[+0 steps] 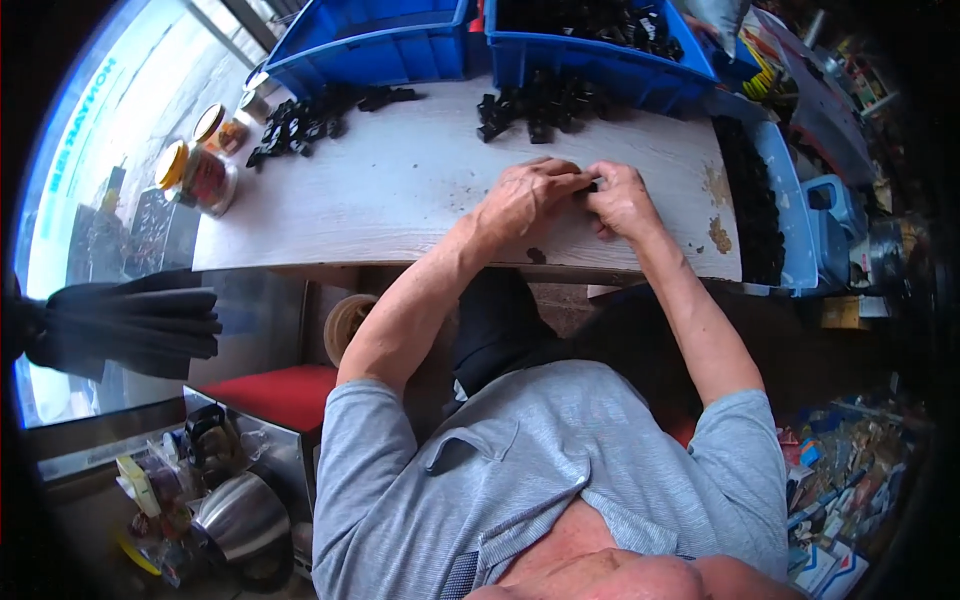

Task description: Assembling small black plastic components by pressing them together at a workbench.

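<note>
My left hand (pixel 532 195) and my right hand (pixel 622 203) meet above the white tabletop (pixel 400 180), toward its near right side. The fingers of both are closed and pressed together at the tips. A bit of something dark (pixel 598 184) shows between them; the fingers hide most of it, so its kind cannot be made out. Beyond my hands lies a loose heap of small black parts (pixel 540 105). Another heap of similar black pieces (pixel 300 125) spreads over the far left of the table.
Two blue bins (pixel 370 52) (pixel 600 78) stand along the far edge; the right one holds many black parts. Jars (pixel 200 180) line the left edge. A long light-blue tray (pixel 790 210) of black pieces flanks the table's right side. A metal kettle (pixel 240 520) sits lower left.
</note>
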Demonstrator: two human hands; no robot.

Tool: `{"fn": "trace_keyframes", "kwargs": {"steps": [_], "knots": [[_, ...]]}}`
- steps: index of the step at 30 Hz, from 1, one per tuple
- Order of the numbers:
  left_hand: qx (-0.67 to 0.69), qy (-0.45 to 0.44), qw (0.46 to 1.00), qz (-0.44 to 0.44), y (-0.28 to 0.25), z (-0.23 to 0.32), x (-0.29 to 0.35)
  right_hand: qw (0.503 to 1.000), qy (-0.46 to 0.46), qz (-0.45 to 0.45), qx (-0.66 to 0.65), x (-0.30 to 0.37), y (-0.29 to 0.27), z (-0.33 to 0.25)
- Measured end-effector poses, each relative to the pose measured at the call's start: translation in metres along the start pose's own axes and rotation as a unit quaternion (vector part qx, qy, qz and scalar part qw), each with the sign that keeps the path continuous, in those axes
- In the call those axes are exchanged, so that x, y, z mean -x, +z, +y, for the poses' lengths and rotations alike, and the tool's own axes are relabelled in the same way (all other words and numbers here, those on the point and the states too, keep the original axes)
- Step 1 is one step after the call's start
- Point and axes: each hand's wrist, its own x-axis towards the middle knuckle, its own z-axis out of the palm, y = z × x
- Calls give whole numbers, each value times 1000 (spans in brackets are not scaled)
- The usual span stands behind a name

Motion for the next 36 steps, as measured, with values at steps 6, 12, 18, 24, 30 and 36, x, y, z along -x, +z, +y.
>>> {"fn": "trace_keyframes", "kwargs": {"steps": [6,12,18,24,30,36], "knots": [[-105,-12,994,13,-5,18,11,1000,14,-14,-9,3,4,-7],[-111,-31,993,-2,-7,28,7,1000,11,-9,0,2,0,-4],[-117,-31,993,11,-3,26,9,1000,-2,-3,10,-1,2,-1],[-145,-66,987,1,-6,33,18,998,-27,-18,47,-6,6,1],[-157,-69,984,51,7,23,21,1000,-10,-12,20,-1,5,-4],[-212,-131,932,264,-34,-41,28,1000,22,-4,3,9,-2,-10]]}}
